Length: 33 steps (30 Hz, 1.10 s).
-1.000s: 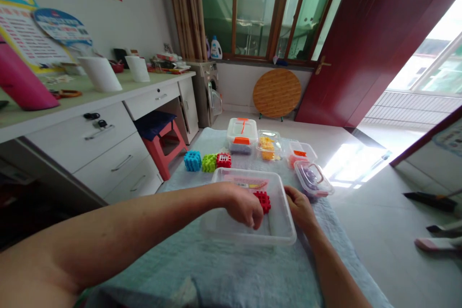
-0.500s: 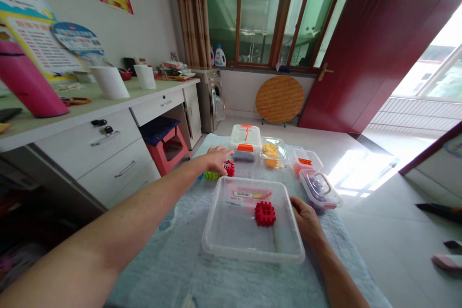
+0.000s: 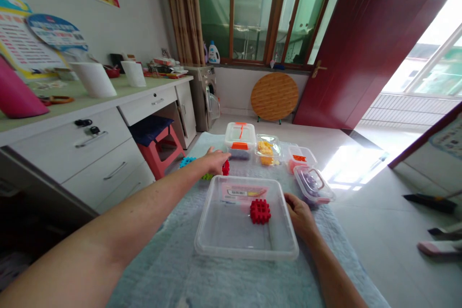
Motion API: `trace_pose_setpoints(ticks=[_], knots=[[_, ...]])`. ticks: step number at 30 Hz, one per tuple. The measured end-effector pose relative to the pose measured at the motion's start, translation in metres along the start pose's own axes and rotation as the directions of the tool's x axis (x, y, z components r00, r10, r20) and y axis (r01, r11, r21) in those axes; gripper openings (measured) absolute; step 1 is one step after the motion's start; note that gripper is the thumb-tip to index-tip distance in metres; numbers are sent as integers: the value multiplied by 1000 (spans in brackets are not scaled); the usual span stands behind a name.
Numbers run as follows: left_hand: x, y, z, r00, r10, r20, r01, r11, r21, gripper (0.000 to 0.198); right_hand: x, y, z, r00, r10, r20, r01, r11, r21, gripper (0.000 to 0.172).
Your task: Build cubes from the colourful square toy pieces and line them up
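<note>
My left hand reaches to the far side of the table, its fingers closed round a red waffle block that is partly hidden by them. Beside it lie a green waffle block, mostly behind my wrist, and a blue one. In front of me stands a clear plastic box without a lid. Another red waffle block rests on its floor. My right hand grips the right wall of this box.
Along the far and right sides stand a box with orange clips, a clear tub of yellow pieces, a small tub with orange-red pieces and a lidded tub of purple pieces. A light blue cloth covers the table.
My left hand has come down onto the red block by the green one and closed round it. My right hand stays on the box. The view has shifted slightly.
</note>
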<state>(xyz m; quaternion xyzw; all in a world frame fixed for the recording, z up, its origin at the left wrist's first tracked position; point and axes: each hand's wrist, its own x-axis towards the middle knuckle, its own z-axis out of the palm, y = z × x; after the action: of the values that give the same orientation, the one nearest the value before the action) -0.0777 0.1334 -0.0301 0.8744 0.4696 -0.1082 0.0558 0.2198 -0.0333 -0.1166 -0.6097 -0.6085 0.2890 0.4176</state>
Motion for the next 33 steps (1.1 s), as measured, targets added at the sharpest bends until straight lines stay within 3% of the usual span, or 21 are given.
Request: trace_pose_setpoints(ticks=[8, 15, 19, 22, 25, 29, 33], knots=[[-6, 1, -13, 998, 20, -65, -17, 999, 49, 64, 0, 0, 0, 1000, -26, -4, 26, 1000, -3, 31], [-28, 10, -58, 986, 50, -161, -45, 998, 33, 56, 1, 1, 0, 1000, -15, -10, 16, 1000, 8, 31], [-61, 36, -92, 976, 117, -181, -125, 992, -34, 40, 0, 1, 0, 1000, -4, -4, 4, 1000, 12, 31], [-88, 68, -101, 970, 204, -134, -215, 973, -81, 41, 0, 3, 1, 1000, -9, -7, 10, 1000, 18, 31], [-104, 101, -87, 955, 295, 10, -291, 946, -141, 43, 0, 4, 1, 1000, -18, -7, 18, 1000, 16, 31], [-104, 129, -46, 927, 354, 126, -328, 926, -188, 63, 0, 3, 1, 1000, -21, -18, 21, 1000, 11, 30], [-95, 142, -13, 921, 294, 255, -262, 953, -153, 48, 0, 1, 1, 1000, -24, 1, 24, 1000, -2, 31]])
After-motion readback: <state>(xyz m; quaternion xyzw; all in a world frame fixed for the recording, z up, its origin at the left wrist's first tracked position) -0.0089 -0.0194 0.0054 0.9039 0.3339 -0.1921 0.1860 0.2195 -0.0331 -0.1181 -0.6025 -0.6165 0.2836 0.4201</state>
